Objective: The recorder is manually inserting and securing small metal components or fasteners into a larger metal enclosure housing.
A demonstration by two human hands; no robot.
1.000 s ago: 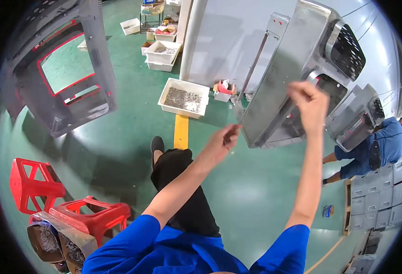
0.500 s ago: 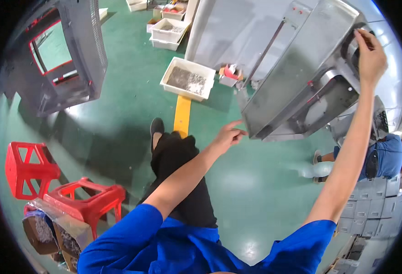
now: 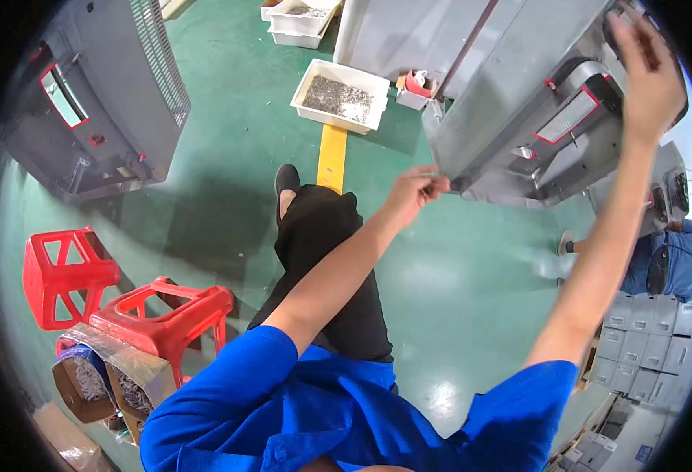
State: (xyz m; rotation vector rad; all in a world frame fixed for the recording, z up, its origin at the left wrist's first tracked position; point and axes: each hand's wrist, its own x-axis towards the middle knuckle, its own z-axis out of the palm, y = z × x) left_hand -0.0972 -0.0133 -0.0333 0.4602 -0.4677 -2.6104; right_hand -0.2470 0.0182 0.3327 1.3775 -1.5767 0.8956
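The scene is brightly and evenly lit from overhead, with a soft white glare patch on the glossy green floor (image 3: 447,397) and a broad dark shadow beneath the grey cabinet (image 3: 102,102) at left. Fisheye distortion bends straight edges toward the black circular rim. The raised right hand (image 3: 651,75) shows slight motion blur.

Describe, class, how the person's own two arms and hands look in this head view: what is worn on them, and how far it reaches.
Both arms wear short sleeves of a bright blue shirt, ending above the elbows. The forearms are bare. The left hand and the right hand are bare too: no gloves, and no watch, band or ring shows on either.
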